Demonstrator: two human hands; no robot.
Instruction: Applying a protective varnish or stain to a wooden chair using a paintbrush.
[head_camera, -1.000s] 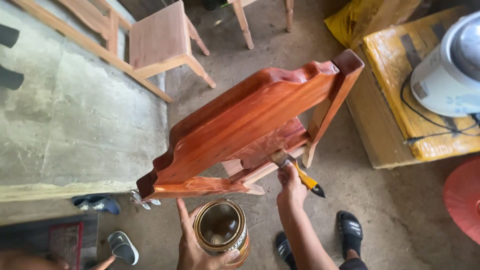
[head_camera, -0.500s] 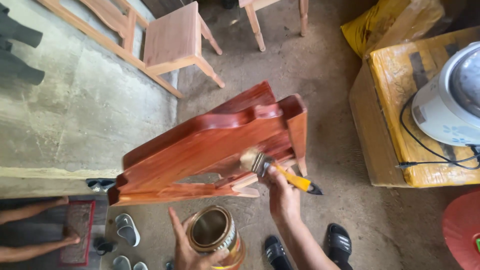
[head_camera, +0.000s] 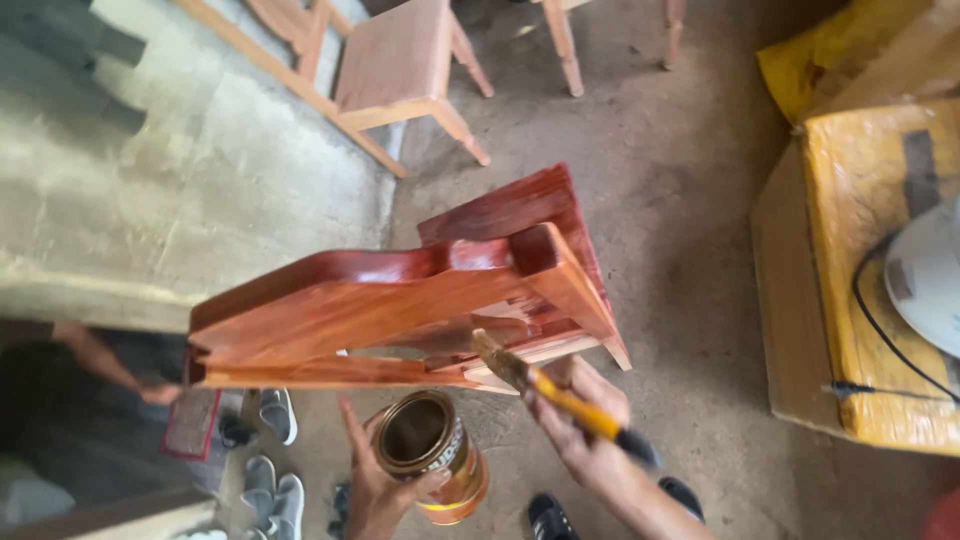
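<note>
Concrete floor (head_camera: 700, 230); left hand (head_camera: 375, 490) grips open varnish can (head_camera: 430, 455), contents unclear; right hand (head_camera: 585, 430) clasps brush (head_camera: 560, 395).

Motion blur smears the brush (head_camera: 560, 395), so its bristle tip against the red-stained chair (head_camera: 420, 300) is hard to make out. The bottom edge cuts off both forearms and the shoes (head_camera: 268, 470). The white appliance (head_camera: 925, 280) runs off the right edge. The can (head_camera: 430, 455) hides the left hand's (head_camera: 378, 490) fingertips.

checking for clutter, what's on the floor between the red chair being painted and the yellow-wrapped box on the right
Head view: only bare concrete floor between the red varnished chair and the yellow-wrapped box; nothing lies on that stretch.
</note>
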